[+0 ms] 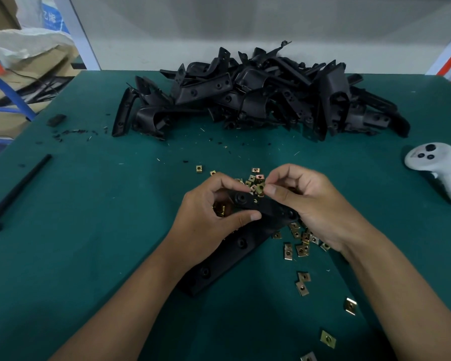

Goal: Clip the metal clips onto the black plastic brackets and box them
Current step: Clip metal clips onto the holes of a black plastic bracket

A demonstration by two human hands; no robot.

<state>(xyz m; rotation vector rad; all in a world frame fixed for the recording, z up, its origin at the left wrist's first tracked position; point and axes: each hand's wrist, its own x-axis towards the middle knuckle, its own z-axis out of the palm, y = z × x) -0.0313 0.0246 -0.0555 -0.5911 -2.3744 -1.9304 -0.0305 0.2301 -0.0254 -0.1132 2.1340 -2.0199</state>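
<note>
Early yet: left grip (214, 204) curled round bracket (245, 230), right grip (305, 201) pinching clip (260, 189) at its edge; pile (258, 95) beyond unclipped, no box visible.

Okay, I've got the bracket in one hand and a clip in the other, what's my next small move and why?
Probably push the metal clip down onto the edge of the black bracket. Your right hand pinches it right at that edge, while your left hand grips the bracket steady, so it looks lined up but not seated.

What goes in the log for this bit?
left hand: holds black bracket | right hand: pinches metal clip at bracket edge
</note>
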